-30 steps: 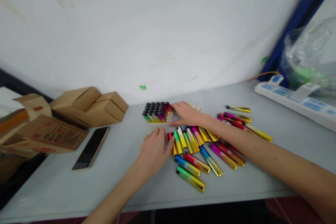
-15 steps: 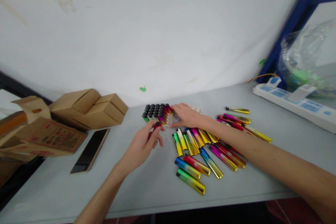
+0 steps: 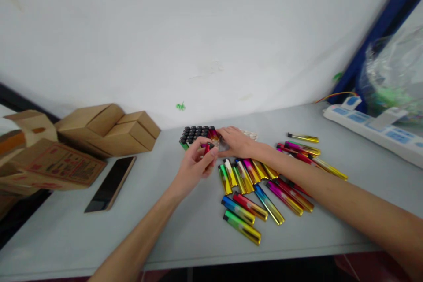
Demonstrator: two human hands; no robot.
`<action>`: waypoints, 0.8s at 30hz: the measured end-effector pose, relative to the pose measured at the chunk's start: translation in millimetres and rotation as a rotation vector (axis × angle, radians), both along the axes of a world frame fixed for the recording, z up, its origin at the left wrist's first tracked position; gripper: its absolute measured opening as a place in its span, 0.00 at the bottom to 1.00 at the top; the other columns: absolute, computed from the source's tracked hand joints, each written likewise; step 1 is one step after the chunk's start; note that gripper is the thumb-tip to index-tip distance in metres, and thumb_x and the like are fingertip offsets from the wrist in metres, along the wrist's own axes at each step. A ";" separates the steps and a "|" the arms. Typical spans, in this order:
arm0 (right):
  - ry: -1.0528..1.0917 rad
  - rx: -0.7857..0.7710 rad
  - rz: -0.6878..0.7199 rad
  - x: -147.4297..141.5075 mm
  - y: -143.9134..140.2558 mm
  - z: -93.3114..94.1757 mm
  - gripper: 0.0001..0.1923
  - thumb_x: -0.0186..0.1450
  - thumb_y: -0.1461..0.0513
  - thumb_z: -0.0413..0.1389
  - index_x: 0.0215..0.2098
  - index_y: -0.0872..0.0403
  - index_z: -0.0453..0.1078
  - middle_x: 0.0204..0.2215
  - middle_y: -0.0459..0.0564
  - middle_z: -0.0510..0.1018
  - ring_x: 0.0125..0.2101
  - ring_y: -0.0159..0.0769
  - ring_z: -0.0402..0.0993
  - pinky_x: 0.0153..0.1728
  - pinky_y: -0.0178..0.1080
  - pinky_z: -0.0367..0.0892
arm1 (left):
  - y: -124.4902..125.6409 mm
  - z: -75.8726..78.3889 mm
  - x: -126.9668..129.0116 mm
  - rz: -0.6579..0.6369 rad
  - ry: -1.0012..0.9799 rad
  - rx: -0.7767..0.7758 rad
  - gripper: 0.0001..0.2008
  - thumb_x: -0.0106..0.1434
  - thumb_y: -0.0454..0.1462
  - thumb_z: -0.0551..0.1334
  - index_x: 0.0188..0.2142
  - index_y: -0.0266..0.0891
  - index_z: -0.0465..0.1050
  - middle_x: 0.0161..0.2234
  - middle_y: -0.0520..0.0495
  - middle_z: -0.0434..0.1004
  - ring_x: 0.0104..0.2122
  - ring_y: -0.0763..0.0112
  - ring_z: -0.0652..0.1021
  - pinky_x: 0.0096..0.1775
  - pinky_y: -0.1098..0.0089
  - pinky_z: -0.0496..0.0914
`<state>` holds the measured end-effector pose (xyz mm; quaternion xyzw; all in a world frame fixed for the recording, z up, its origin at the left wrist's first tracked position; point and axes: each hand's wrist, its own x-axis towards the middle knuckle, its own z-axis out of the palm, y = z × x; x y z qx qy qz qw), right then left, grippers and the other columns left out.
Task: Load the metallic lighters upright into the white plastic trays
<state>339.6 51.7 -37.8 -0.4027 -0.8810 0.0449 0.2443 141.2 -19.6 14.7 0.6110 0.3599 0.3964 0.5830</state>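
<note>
My left hand [image 3: 193,165] is closed on a red lighter [image 3: 208,147] with a dark top, held just in front of the tray. Upright lighters with black tops [image 3: 195,132] stand packed in rows at the tray's left end. Over the middle of the white tray [image 3: 251,135] lies my right hand [image 3: 236,142], its fingers and thumb spread about the tray and the nearest lighters. Round white cells show beyond that hand. Loose shiny lighters, such as a green and gold one [image 3: 243,228], lie on the table below my right forearm, which hides some of them.
Cardboard boxes [image 3: 105,130] and an opened printed carton [image 3: 62,165] stand at the left, near a phone [image 3: 110,184]. A white power strip [image 3: 373,125] lies at the right beside a clear plastic bag [image 3: 393,70]. The wall runs behind the grey table [image 3: 185,238].
My left hand has moved right and slightly up with the red lighter, closer to my right hand. My right hand stays at the tray. The view has shifted slightly.
</note>
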 end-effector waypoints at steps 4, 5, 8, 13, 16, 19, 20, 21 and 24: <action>-0.012 -0.025 -0.018 0.0 -4.2 6.8 0.32 0.64 0.46 0.66 0.54 0.59 0.67 0.46 0.61 0.79 0.46 0.52 0.75 0.50 0.49 0.66 | -0.8 -7.2 0.8 0.185 0.153 0.165 0.21 0.67 0.55 0.64 0.32 0.42 0.64 0.19 0.60 0.55 0.18 0.79 0.55 0.20 0.75 0.50; -0.012 -0.028 -0.015 0.1 -4.8 8.0 0.32 0.64 0.46 0.66 0.55 0.59 0.67 0.47 0.61 0.79 0.46 0.53 0.75 0.50 0.50 0.66 | -0.9 -8.0 0.8 0.213 0.212 0.213 0.23 0.68 0.55 0.62 0.28 0.41 0.62 0.19 0.59 0.55 0.18 0.78 0.55 0.21 0.74 0.50; -0.002 -0.031 -0.002 0.6 -5.1 8.8 0.34 0.64 0.46 0.67 0.56 0.60 0.66 0.47 0.62 0.79 0.47 0.54 0.75 0.50 0.51 0.66 | -2.1 -9.0 -0.5 0.299 0.380 0.342 0.26 0.69 0.53 0.60 0.22 0.41 0.56 0.19 0.56 0.54 0.20 0.77 0.56 0.23 0.71 0.51; 0.002 -0.026 -0.009 0.9 -3.3 4.5 0.34 0.64 0.46 0.66 0.57 0.59 0.65 0.49 0.63 0.79 0.49 0.56 0.75 0.51 0.52 0.66 | -5.2 -10.8 -4.6 0.300 0.433 0.348 0.25 0.69 0.52 0.57 0.22 0.42 0.54 0.19 0.56 0.52 0.21 0.75 0.56 0.23 0.70 0.50; -0.005 -0.012 -0.012 1.1 -2.5 2.2 0.34 0.65 0.46 0.65 0.57 0.60 0.65 0.49 0.64 0.78 0.50 0.56 0.75 0.51 0.52 0.66 | -6.4 -11.5 -5.4 0.282 0.430 0.359 0.25 0.70 0.52 0.56 0.22 0.42 0.53 0.19 0.56 0.50 0.21 0.75 0.55 0.24 0.70 0.50; 0.002 -0.010 -0.005 1.3 -1.9 1.3 0.34 0.65 0.46 0.65 0.57 0.60 0.65 0.49 0.64 0.78 0.50 0.57 0.75 0.52 0.52 0.66 | -7.7 -9.8 -4.5 0.270 0.452 0.391 0.23 0.70 0.49 0.55 0.22 0.42 0.54 0.20 0.56 0.51 0.22 0.75 0.56 0.25 0.69 0.50; 0.004 -0.011 -0.004 1.3 -1.8 1.3 0.34 0.64 0.46 0.65 0.57 0.59 0.65 0.49 0.64 0.78 0.50 0.57 0.75 0.52 0.53 0.66 | -8.2 -8.8 -4.2 0.266 0.463 0.399 0.22 0.70 0.48 0.55 0.22 0.42 0.54 0.20 0.56 0.51 0.22 0.74 0.56 0.25 0.69 0.50; 0.006 -0.012 -0.004 1.3 -1.7 1.3 0.34 0.64 0.46 0.66 0.57 0.59 0.65 0.49 0.64 0.78 0.50 0.57 0.75 0.52 0.53 0.66 | -8.6 -7.7 -3.9 0.262 0.473 0.404 0.21 0.69 0.48 0.55 0.23 0.42 0.54 0.20 0.56 0.52 0.22 0.74 0.57 0.25 0.69 0.51; 0.007 -0.014 -0.005 1.2 -1.8 1.4 0.34 0.64 0.46 0.66 0.58 0.59 0.65 0.49 0.64 0.78 0.50 0.57 0.75 0.52 0.53 0.66 | -9.4 -5.6 -3.9 0.258 0.496 0.410 0.19 0.69 0.47 0.54 0.24 0.42 0.55 0.20 0.56 0.53 0.22 0.74 0.58 0.26 0.70 0.52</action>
